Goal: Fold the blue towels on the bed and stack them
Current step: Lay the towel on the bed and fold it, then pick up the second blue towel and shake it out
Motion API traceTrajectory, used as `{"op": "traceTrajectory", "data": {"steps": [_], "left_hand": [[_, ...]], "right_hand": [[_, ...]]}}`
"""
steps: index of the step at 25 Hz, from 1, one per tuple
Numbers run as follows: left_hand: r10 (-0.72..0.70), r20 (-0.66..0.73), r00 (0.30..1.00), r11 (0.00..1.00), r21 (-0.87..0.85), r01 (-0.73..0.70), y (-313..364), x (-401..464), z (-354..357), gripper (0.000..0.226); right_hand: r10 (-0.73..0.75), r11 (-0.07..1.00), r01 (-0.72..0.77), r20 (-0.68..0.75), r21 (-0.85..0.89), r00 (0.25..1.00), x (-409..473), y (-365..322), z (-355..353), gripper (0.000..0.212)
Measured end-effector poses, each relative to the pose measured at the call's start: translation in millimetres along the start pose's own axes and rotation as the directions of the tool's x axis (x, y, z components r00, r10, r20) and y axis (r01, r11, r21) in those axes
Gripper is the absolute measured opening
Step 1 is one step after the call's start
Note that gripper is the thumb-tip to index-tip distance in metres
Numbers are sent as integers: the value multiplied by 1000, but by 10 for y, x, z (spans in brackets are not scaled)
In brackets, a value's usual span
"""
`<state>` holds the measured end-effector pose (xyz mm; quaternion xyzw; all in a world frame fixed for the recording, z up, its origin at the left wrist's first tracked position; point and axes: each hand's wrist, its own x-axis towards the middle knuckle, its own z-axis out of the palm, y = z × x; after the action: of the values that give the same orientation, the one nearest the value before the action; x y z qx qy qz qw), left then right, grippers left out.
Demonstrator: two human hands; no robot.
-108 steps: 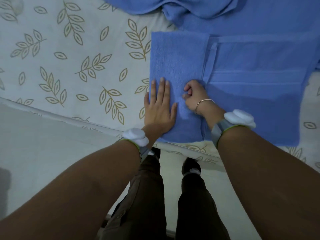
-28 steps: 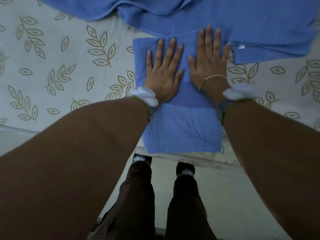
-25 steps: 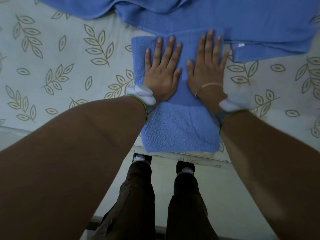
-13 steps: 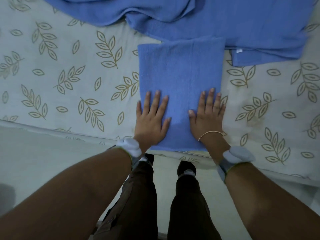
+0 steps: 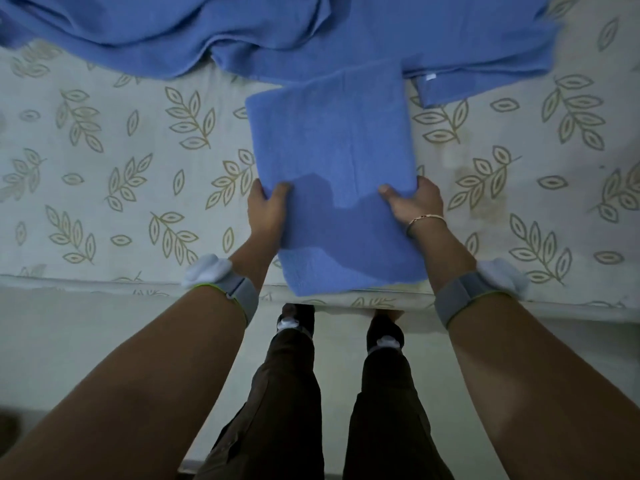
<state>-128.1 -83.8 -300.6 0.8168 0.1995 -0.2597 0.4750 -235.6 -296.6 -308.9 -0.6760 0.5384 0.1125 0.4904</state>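
Folded towel (image 5: 332, 161), on bed (image 5: 104, 168) between both grips, left hand (image 5: 266, 209) and right hand (image 5: 414, 202) each clamping a side edge, thumb on top: soft, light, limp, likely sags unless held at both sides; fingers beneath hidden; loose towels (image 5: 277, 32) beyond cut off.

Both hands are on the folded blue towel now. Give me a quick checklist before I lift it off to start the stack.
1. Left hand grips the folded towel at its left edge: ok.
2. Right hand grips its right edge: ok.
3. Fold looks flat and square: ok.
4. Far edge clear of the unfolded towels: not ok, it touches or overlaps them.
5. Stack spot on the bed: cannot tell, no stack in view.
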Motion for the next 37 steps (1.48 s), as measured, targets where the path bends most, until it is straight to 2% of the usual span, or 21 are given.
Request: {"op": "traceTrajectory", "data": {"steps": [2,3,6,10,14,17,19,21,23,25,27,28,31,34,37], "left_hand": [[102,89,991,992,66,-108,-76,-246,144,47],[163,133,978,972,150,-183,-111,-412,241,51],[223,232,947,917,278,-285,-124,-802,776,57],[231,314,921,942,166,-293,116,-1156,1582,53],[310,397,864,936,30,-350,419,-1560,2349,46],[293,464,836,939,26,-344,523,-1651,2752,57],[239,486,840,939,104,-327,487,-1605,2833,66],[300,429,852,900,169,-402,479,-1459,2775,60],[427,358,831,808,263,-528,519,-1236,2646,56],[500,333,799,668,440,-601,522,-978,2487,58],[460,335,822,552,618,-560,436,-708,2238,67],[412,319,853,532,676,-510,356,-551,2046,72],[292,277,916,531,749,-396,147,-193,1514,89],[186,195,963,571,776,-268,272,214,961,104],[59,196,979,580,791,-193,494,589,654,121]], "right_hand": [[-41,998,35,-87,-59,995,-42,147,-133,44],[-60,995,48,-144,-83,988,-81,239,-198,43],[-78,976,4,-331,-219,940,-123,550,-595,41],[-82,955,-78,-507,-287,858,-56,694,-1364,40],[-59,953,-167,-693,-254,719,98,872,-2224,47],[12,950,-243,-755,-197,655,182,974,-2595,59],[-1,947,-227,-711,-226,703,223,966,-2576,71],[-167,937,-78,-632,-341,756,254,905,-2342,73],[-354,893,97,-551,-440,756,235,802,-2016,68],[-457,855,224,-476,-468,751,225,677,-1682,60],[-518,820,312,-390,-480,761,207,517,-1373,52],[-542,799,353,-327,-487,774,218,405,-1217,49],[-579,746,435,-168,-504,798,288,182,-972,43],[-653,643,540,-20,-543,757,367,-134,-728,41],[-659,600,588,82,-543,748,452,-498,-453,41]]}}
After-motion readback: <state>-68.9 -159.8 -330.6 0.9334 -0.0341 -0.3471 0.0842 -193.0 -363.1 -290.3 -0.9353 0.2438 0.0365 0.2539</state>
